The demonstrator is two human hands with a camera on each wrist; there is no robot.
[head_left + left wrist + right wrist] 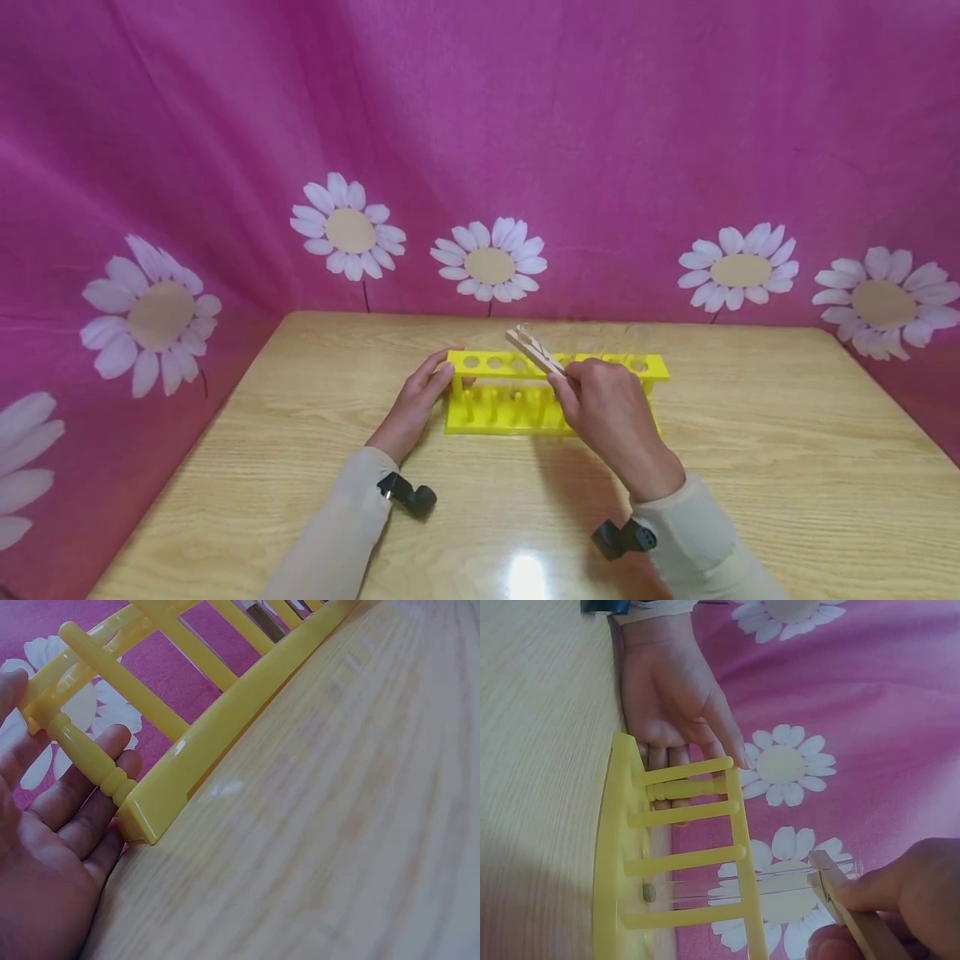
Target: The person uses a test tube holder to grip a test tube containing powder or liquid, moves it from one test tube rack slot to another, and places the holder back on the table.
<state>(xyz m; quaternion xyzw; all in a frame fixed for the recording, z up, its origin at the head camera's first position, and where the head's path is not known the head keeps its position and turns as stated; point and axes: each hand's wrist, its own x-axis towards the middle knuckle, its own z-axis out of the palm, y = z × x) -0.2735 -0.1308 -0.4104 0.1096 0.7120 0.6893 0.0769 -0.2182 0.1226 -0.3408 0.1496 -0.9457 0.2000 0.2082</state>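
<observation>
A yellow test tube rack (480, 431) stands on the table. My left hand (412, 404) holds its left end, thumb by the top plate and fingers behind the turned end post (86, 754). With my right hand (607, 408) I grip a wooden test tube clamp (534, 352), angled up to the left above the rack. The clamp's jaws are at the upper part of a clear glass test tube (791, 881). This tube passes down through a hole in the top plate, and a small dark patch (649, 892) shows at its lower end.
More clear test tubes (633, 337) stand in the rack's right half, partly behind my right hand. Upright pegs (470, 406) line the rack's base. Behind the wooden table (300, 500) hangs a pink curtain (600, 125) with white flowers.
</observation>
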